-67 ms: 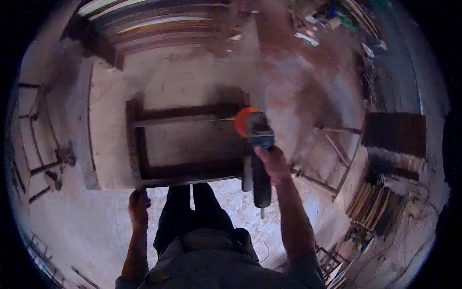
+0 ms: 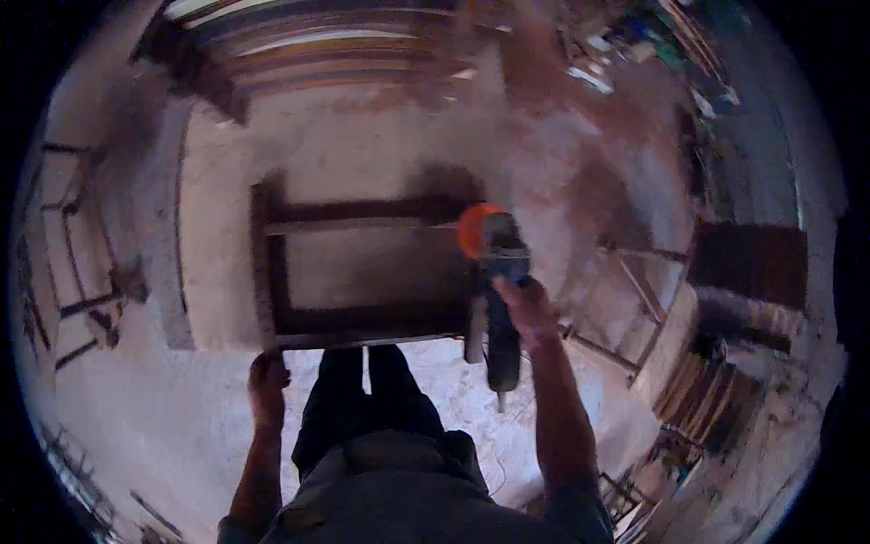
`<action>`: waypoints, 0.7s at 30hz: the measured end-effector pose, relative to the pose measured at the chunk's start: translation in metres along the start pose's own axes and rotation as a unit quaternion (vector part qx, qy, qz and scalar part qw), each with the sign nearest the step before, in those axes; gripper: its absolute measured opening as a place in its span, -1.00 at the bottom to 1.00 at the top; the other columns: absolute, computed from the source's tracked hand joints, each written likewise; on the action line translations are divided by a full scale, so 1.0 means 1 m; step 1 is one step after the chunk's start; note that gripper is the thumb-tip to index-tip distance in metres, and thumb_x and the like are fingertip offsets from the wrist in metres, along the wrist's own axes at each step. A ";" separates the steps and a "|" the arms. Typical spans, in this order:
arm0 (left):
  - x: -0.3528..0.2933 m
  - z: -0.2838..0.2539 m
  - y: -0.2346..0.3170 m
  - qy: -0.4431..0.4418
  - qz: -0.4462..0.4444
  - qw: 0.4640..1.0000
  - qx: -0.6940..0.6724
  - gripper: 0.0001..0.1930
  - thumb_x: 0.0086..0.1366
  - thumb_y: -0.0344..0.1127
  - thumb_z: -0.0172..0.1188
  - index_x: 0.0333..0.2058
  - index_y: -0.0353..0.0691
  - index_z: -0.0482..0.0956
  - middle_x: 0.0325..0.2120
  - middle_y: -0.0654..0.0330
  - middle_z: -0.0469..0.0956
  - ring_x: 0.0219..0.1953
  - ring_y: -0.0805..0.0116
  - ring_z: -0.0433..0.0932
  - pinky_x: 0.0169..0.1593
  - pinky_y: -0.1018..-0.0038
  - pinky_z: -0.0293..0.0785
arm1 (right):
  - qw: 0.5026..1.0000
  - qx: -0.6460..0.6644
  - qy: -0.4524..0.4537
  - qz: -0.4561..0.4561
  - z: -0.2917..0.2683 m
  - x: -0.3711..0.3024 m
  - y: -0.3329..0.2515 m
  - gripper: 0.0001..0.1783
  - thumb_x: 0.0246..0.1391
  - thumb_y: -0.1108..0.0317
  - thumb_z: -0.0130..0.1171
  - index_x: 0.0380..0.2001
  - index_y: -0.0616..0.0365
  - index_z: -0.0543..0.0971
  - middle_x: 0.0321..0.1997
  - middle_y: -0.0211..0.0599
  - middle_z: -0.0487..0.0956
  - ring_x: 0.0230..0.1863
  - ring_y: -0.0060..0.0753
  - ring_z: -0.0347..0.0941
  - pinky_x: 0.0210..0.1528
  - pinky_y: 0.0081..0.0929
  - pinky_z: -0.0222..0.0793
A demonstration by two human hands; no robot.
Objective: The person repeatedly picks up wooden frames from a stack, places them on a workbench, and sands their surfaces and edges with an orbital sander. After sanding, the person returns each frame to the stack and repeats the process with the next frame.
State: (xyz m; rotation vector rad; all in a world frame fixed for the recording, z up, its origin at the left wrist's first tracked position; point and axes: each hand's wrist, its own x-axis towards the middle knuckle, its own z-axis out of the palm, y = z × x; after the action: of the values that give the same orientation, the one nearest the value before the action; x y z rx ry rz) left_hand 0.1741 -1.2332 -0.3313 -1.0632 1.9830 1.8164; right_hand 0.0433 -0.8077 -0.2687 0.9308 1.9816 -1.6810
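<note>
My right hand (image 2: 526, 308) is closed around the body of an angle grinder (image 2: 504, 340) with an orange disc (image 2: 473, 230). The disc is at the far right corner of a dark wooden frame (image 2: 376, 332); I cannot tell whether it touches the wood. This frame has long rails and shorter side pieces, and lies on a pale board-like surface (image 2: 217, 272). Just below the frame's near left corner is my left hand (image 2: 268, 379), its fingers curled. What they hold, if anything, is hidden.
Long planks (image 2: 335, 54) are stacked at the far side. A stool-like wooden frame (image 2: 643, 295) stands to the right, near a pile of wood pieces (image 2: 707, 394). More wooden framework (image 2: 82, 236) is at the left. A thin cord (image 2: 501, 462) runs over the floor below the grinder.
The whole view has shifted slightly, so the frame and surroundings appear a little farther right. Both hands keep about the same places beside the frame, the grinder still in my right hand.
</note>
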 end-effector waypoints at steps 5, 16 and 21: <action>0.008 -0.008 -0.017 -0.030 -0.018 0.999 -0.034 -0.59 0.35 -0.13 0.18 0.04 -0.29 0.45 -0.22 0.24 0.53 -0.30 0.45 0.52 -0.27 0.49 0.49 | 0.993 -0.091 0.075 0.001 -0.003 0.002 -0.006 -0.54 0.03 0.04 0.31 -0.16 0.19 0.58 -0.37 -0.39 0.58 -0.36 -0.52 0.49 -0.34 -0.41 0.44; -0.005 -0.003 0.011 -0.029 -0.082 0.990 -0.115 -0.54 0.33 -0.12 0.18 0.08 -0.31 0.42 -0.24 0.21 0.54 -0.28 0.40 0.55 -0.20 0.43 0.48 | 0.947 -0.245 -0.171 -0.117 0.171 -0.020 -0.057 -0.40 -0.08 -0.07 0.34 -0.09 0.16 0.59 -0.25 -0.11 0.67 -0.16 -0.12 0.61 -0.09 -0.22 0.48; -0.001 -0.007 0.001 -0.040 -0.068 0.993 -0.093 -0.56 0.30 -0.27 0.12 0.09 -0.39 0.41 -0.19 0.16 0.56 -0.22 0.41 0.53 -0.12 0.47 0.46 | 0.932 -0.243 -0.219 -0.155 0.220 -0.022 -0.079 -0.48 -0.07 -0.03 0.33 -0.17 0.16 0.60 -0.32 -0.11 0.66 -0.23 -0.12 0.62 -0.15 -0.23 0.49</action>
State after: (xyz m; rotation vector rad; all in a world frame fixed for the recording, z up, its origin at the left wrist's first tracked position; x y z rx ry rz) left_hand 0.1757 -1.2392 -0.3285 -1.1292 1.6791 1.9648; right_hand -0.0247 -1.0312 -0.2444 0.0590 2.1355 -1.2822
